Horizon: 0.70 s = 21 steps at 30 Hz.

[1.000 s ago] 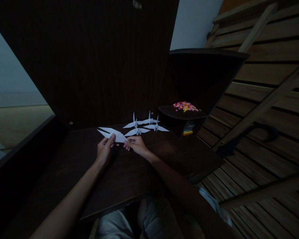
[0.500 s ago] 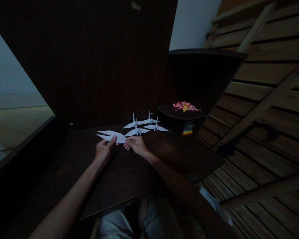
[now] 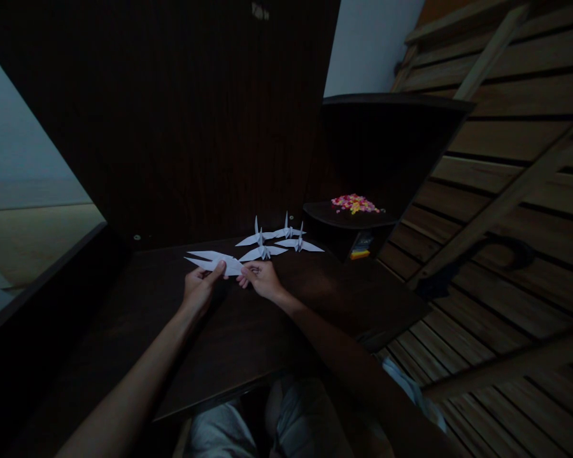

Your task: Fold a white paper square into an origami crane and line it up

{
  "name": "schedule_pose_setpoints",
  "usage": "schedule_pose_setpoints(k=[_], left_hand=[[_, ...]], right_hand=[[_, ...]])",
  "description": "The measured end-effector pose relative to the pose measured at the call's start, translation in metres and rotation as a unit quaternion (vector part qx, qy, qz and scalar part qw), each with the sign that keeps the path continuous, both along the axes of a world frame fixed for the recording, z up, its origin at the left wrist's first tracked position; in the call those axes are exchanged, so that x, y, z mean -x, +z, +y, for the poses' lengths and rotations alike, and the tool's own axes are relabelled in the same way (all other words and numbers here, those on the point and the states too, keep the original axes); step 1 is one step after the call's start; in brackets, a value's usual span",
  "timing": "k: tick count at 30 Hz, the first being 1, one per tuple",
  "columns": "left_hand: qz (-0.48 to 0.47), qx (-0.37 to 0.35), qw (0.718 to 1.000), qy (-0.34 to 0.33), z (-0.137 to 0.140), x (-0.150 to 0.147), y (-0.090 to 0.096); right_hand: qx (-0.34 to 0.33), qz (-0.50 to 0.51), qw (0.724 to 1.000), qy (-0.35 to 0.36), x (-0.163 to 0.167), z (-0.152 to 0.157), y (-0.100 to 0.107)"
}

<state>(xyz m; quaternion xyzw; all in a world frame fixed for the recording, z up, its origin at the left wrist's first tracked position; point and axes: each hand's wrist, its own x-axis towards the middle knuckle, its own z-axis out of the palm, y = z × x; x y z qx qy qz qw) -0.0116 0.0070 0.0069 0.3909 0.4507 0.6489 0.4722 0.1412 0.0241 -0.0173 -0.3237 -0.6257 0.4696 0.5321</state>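
Observation:
A sheet of white paper, folded into a flat origami piece [image 3: 207, 259] with two long points to the left, is held between both hands above the dark desk [image 3: 229, 337]. My left hand [image 3: 201, 285] pinches its middle, thumb on top. At its right end, my right hand [image 3: 261, 278] grips the paper between thumb and fingers; the fold there is partly hidden. Just beyond my hands stand several white paper cranes, among them a front one [image 3: 263, 252] and a right one [image 3: 299, 243], wings spread and thin points upright.
A small corner shelf [image 3: 348, 219] at the right bears a heap of tiny pink, red and yellow pieces [image 3: 354, 203]. Beneath it is a dark box with a yellow edge [image 3: 360, 253]. A dark panel [image 3: 210, 127] rises behind the desk, and wooden slats [image 3: 506, 191] stand right.
Almost nothing differs. Both hands and the folded paper have shifted very slightly to the right; the grip looks the same.

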Motion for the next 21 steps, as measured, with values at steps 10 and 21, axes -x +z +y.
schedule_pose_setpoints(k=[10,21], left_hand=[[0.053,-0.001,0.998,0.039,0.001,0.002,-0.005],[0.155,-0.006,0.985,0.074,-0.008,0.005,0.010]], right_hand=[[0.006,0.013,1.000,0.012,0.002,-0.002,0.001],[0.034,0.019,0.999,-0.001,0.000,-0.009,0.011]])
